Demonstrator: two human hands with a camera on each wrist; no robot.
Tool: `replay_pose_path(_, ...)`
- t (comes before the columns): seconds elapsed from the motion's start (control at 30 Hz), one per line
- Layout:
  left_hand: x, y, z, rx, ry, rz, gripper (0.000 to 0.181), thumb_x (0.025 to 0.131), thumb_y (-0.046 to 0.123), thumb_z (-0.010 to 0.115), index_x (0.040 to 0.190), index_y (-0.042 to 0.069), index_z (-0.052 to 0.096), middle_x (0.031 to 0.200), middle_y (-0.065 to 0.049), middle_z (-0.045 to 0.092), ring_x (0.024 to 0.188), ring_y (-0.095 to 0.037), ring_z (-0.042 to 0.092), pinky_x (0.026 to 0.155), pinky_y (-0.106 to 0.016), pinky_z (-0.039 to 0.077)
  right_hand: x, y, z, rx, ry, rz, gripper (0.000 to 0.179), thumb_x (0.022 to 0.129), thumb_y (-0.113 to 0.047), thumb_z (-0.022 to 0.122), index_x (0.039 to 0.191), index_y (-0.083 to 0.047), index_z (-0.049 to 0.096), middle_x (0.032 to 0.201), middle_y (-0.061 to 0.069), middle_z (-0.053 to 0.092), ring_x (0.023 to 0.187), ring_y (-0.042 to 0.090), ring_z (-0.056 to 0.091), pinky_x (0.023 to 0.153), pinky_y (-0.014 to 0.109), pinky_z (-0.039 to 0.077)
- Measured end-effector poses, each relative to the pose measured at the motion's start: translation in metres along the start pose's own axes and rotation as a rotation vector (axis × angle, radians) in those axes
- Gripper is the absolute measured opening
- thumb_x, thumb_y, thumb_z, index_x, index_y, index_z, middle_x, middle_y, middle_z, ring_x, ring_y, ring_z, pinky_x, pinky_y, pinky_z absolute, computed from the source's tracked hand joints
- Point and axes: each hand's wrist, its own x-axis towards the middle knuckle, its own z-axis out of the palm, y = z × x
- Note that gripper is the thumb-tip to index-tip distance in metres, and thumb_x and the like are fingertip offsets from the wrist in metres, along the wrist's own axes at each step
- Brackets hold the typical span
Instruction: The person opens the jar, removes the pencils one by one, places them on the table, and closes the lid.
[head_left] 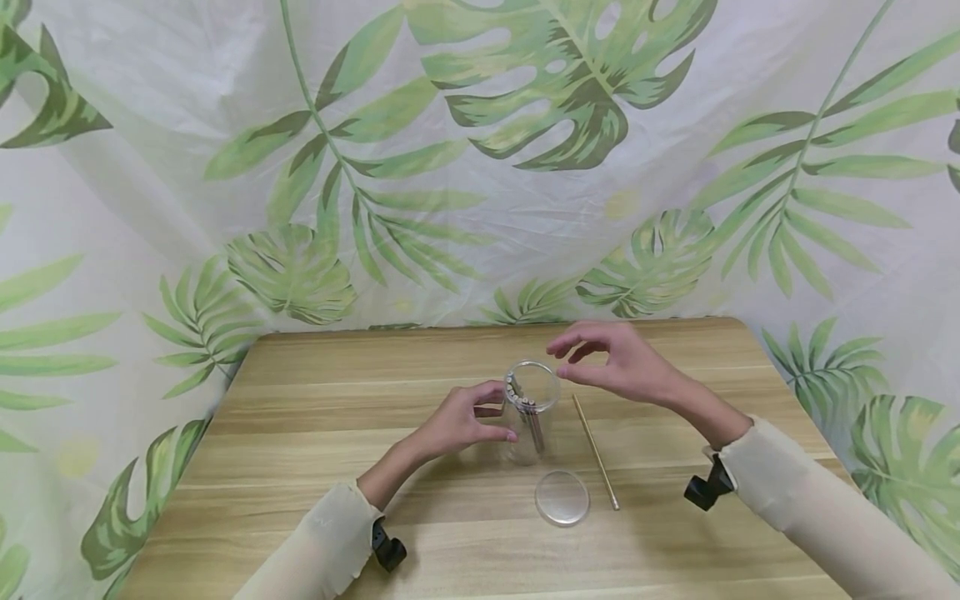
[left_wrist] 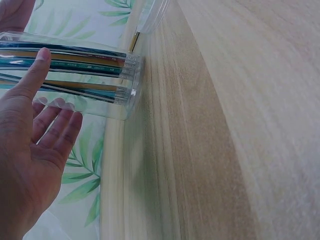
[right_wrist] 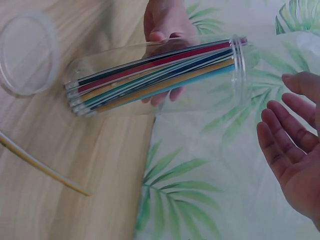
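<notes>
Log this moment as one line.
left grip: on clear cylindrical plastic jar of slim multicoloured sticks | right grip: empty, near jar's top | wood-grain tabletop: round clear lid, slim gold-coloured stick

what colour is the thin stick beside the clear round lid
Mostly gold; the thin stick shows best in the head view.
</notes>
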Motion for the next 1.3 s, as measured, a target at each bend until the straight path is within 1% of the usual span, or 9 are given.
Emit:
replay_pose_path(0.13, 0.000, 0.001, 0.000, -0.003, -0.001, 0.003, 0.063, 0.083, 0.013, 0.092, 0.140, 0.006, 0.065, 0.140, -0.014, 0.068, 0.127, -0.042, 0.066, 0.106, -0.035, 0.059, 0.005, -0.006, 0.000, -0.042, -0.061, -0.049, 0.022, 0.093, -0.004, 0.080, 0.115, -0.005, 0.078, 0.111, 0.007, 0.079, 0.096, 0.022, 0.075, 0.087, 0.044, 0.067)
replay_pose_path(0.27, 0.000, 0.001, 0.000, -0.005, -0.004, 0.005, 0.063, 0.083, 0.013, 0.092, 0.140, 0.007, 0.065, 0.140, -0.014, 0.068, 0.126, -0.040, 0.067, 0.106, -0.037, 0.059, 0.010, -0.008, 0.003, -0.104, -0.116, -0.123, 0.022, 0.093, -0.004, 0.080, 0.115, -0.008, 0.078, 0.109, 0.002, 0.079, 0.096, 0.020, 0.075, 0.085, 0.038, 0.067)
replay_pose_path(0.37, 0.000, 0.001, 0.000, -0.008, -0.004, 0.006, 0.062, 0.084, 0.013, 0.092, 0.140, 0.007, 0.065, 0.139, -0.013, 0.069, 0.126, -0.037, 0.068, 0.107, -0.038, 0.059, 0.013, -0.009, 0.005, -0.144, -0.128, -0.165, 0.021, 0.093, -0.005, 0.080, 0.114, -0.008, 0.078, 0.107, 0.001, 0.079, 0.094, 0.022, 0.075, 0.083, 0.033, 0.067)
replay_pose_path(0.47, -0.001, 0.001, 0.000, -0.013, -0.006, 0.004, 0.062, 0.084, 0.012, 0.092, 0.139, 0.007, 0.065, 0.139, -0.013, 0.069, 0.126, -0.035, 0.068, 0.107, -0.039, 0.059, 0.015, -0.013, 0.008, -0.176, -0.115, -0.175, 0.020, 0.092, -0.006, 0.081, 0.112, -0.007, 0.079, 0.105, 0.001, 0.079, 0.092, 0.023, 0.076, 0.080, 0.031, 0.066)
replay_pose_path(0.63, -0.001, 0.000, 0.000, -0.002, -0.001, 0.003, 0.062, 0.083, 0.012, 0.092, 0.139, 0.008, 0.066, 0.140, -0.012, 0.068, 0.126, -0.035, 0.068, 0.107, -0.038, 0.059, 0.019, -0.020, 0.014, -0.227, -0.089, -0.158, 0.021, 0.090, -0.005, 0.083, 0.111, -0.004, 0.079, 0.102, 0.002, 0.079, 0.089, 0.019, 0.076, 0.074, 0.028, 0.065)
replay_pose_path(0.9, -0.001, 0.001, 0.000, 0.013, -0.001, 0.000, 0.064, 0.083, 0.013, 0.092, 0.140, 0.008, 0.065, 0.141, -0.011, 0.068, 0.125, -0.033, 0.069, 0.107, -0.037, 0.059, 0.026, -0.026, 0.025, -0.290, -0.112, -0.103, 0.018, 0.090, -0.002, 0.081, 0.108, -0.001, 0.079, 0.100, 0.008, 0.080, 0.084, 0.013, 0.076, 0.071, 0.022, 0.065)
replay_pose_path(1.03, -0.001, 0.001, 0.000, 0.011, -0.001, 0.004, 0.065, 0.083, 0.012, 0.092, 0.141, 0.007, 0.065, 0.140, -0.011, 0.068, 0.126, -0.033, 0.068, 0.108, -0.038, 0.059, 0.028, -0.027, 0.029, -0.293, -0.109, -0.082, 0.018, 0.089, 0.001, 0.081, 0.106, 0.001, 0.079, 0.098, 0.010, 0.081, 0.082, 0.013, 0.077, 0.070, 0.021, 0.065)
replay_pose_path(1.3, -0.001, 0.002, -0.001, 0.000, -0.007, 0.020, 0.065, 0.083, 0.012, 0.092, 0.141, 0.008, 0.064, 0.143, -0.011, 0.067, 0.126, -0.036, 0.068, 0.109, -0.040, 0.058, 0.031, -0.031, 0.036, -0.298, -0.118, 0.003, 0.016, 0.088, 0.005, 0.077, 0.104, 0.000, 0.079, 0.093, 0.009, 0.080, 0.082, 0.014, 0.077, 0.070, 0.033, 0.069)
